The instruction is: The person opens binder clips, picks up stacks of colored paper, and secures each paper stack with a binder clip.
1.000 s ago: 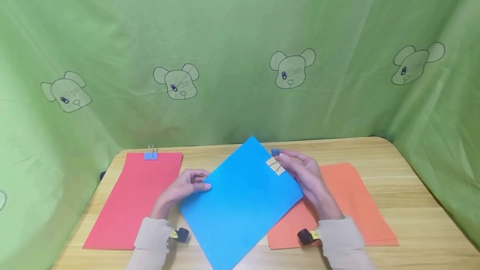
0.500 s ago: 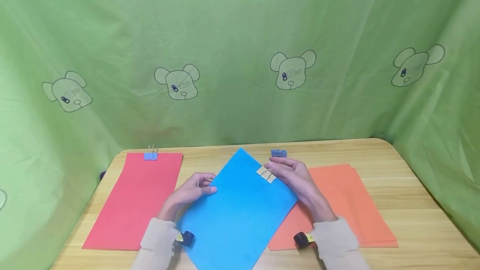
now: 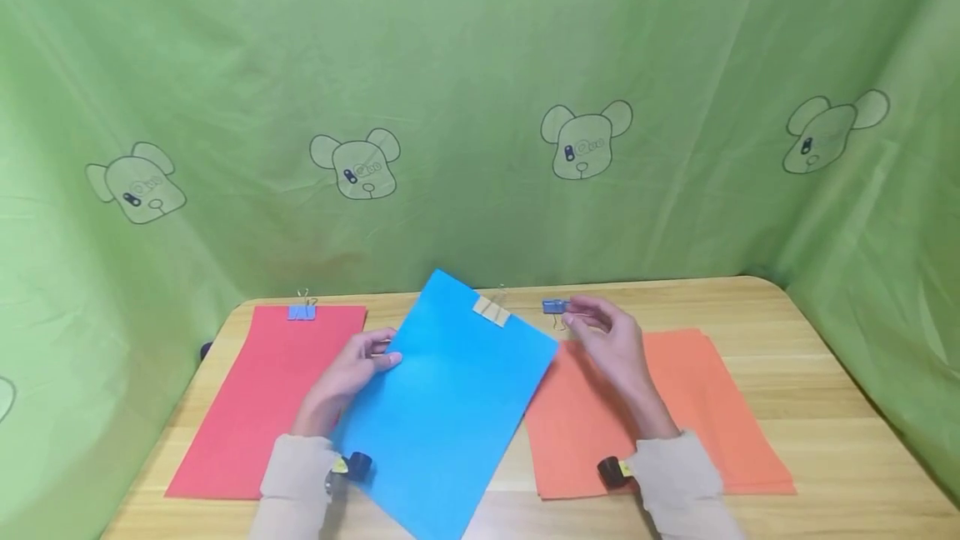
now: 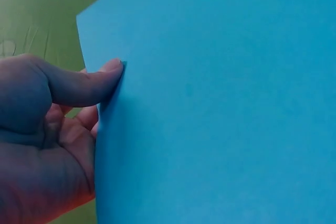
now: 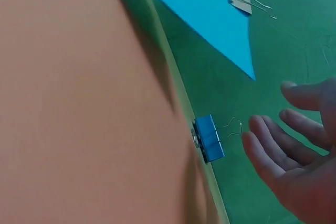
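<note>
My left hand [image 3: 351, 369] pinches the left edge of the blue paper [image 3: 450, 390], thumb [image 4: 89, 85] on the front face and fingers behind. The paper is raised and tilted over the table. A beige binder clip [image 3: 491, 311] grips its upper edge, with a wire handle sticking up. My right hand [image 3: 611, 348] is off the paper, its fingers loosely bent and apart with nothing between them. Just left of its fingertips in the head view is a blue binder clip [image 3: 555, 307] near the table's far edge. In the right wrist view, a gap separates the fingers from this clip [image 5: 209, 138].
Red paper [image 3: 270, 407] lies at the left with a blue-violet binder clip [image 3: 302, 312] on its top edge. Orange sheets [image 3: 705, 407] lie at the right, beneath my right forearm. A green curtain [image 3: 465, 107] hangs behind the wooden table [image 3: 832, 407].
My right hand was at the beige clip's handle half a second ago; it has let go and moved right. My left hand has shifted the blue paper left and turned it more upright.
</note>
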